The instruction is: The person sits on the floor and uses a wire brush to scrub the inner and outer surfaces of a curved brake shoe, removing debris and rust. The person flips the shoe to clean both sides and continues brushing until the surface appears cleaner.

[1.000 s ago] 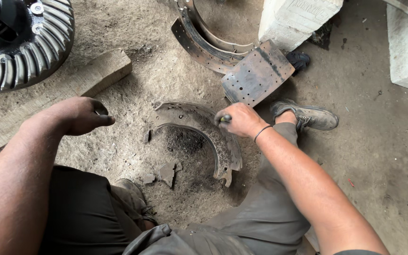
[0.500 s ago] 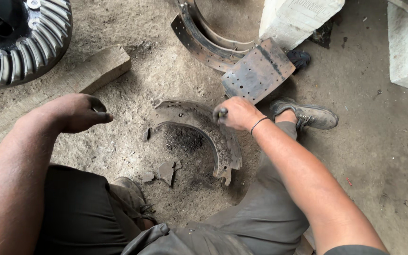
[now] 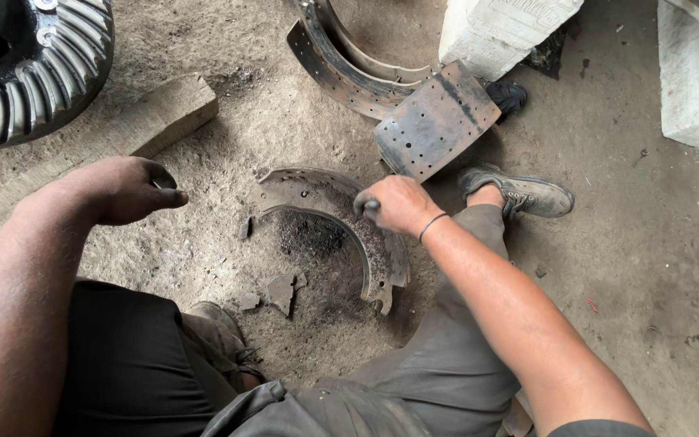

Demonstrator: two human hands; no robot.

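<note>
- Pretty clearly a rough vehicle repair workshop, the work-on-the-ground kind: the dirt floor (image 3: 624, 267) is bare, grey and dusty, with dark oily grime.
- Landmark is the curved brake shoe (image 3: 329, 218) lying flat mid-floor, rusty, with black dust piled inside its arc.
- Just above it, more brake shoes (image 3: 349, 69) are stacked, and a drilled lining plate (image 3: 437, 121) leans there.
- Far up-left of it sits a big toothed ring gear (image 3: 38, 69), heavy drivetrain stuff.
- Between gear and shoe lies a wooden block (image 3: 151, 117); pale concrete blocks (image 3: 499, 28) stand up-right.
</note>
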